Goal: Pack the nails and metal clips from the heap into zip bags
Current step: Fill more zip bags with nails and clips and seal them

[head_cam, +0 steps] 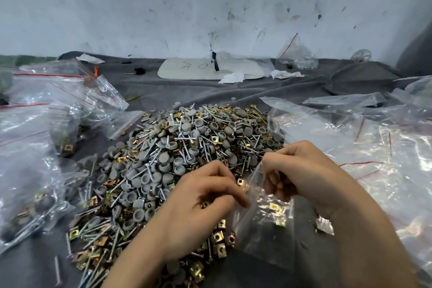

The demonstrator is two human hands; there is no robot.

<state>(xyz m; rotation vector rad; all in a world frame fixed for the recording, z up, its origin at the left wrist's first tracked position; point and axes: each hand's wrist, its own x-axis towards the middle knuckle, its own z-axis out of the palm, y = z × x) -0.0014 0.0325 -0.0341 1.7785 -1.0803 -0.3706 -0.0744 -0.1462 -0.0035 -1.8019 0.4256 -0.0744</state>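
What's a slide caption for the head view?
Right hand holds a zip bag beside the heap; left hand holds metal clips at its mouth.

Place: makeshift hardware-packing workshop.
Heap (182, 170): loose nails (153, 153), brass-coloured clips (218, 237) and grey caps (187, 126) piled on a grey cloth (257, 91).
Left of heap: filled zip bags (35, 213) holding the same parts.
Right of heap: empty zip bags (385, 142).
Behind heap: scuffed, stained white wall (163, 7).
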